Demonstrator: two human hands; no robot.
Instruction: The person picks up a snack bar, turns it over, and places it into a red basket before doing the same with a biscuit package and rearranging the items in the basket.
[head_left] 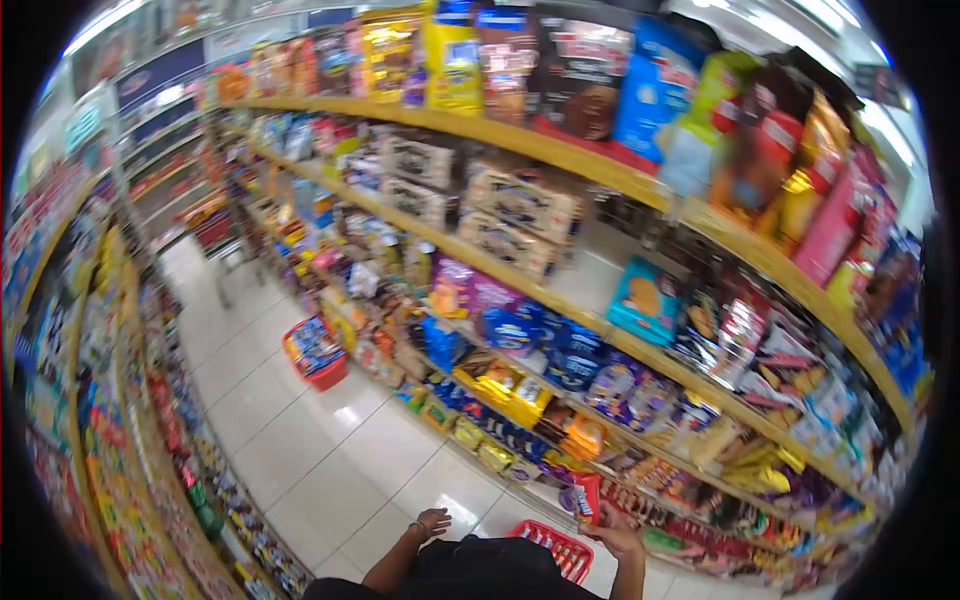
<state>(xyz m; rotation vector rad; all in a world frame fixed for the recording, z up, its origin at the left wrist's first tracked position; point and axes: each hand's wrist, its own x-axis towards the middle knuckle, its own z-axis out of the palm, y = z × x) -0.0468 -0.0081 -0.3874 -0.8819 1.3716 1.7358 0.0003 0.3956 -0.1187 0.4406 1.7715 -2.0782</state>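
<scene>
My right hand (622, 538) is closed on a red packet (587, 498) with white lettering, held upright near the lower shelves at the bottom right. My left hand (433, 523) hangs over the floor at the bottom middle, fingers apart and nothing in it. Between my two arms, close to my body, a red plastic basket (556, 547) is partly visible; my dark clothing hides the rest of it. Rows of small packets stand on the shelf just beyond my right hand.
Tall shelves with a yellow edge (480, 125) and many snack packs curve along the right. Stocked shelves (110, 400) line the left. A red basket of packets (318, 352) stands on the tiled floor (300, 430), and a trolley (235, 270) is farther back.
</scene>
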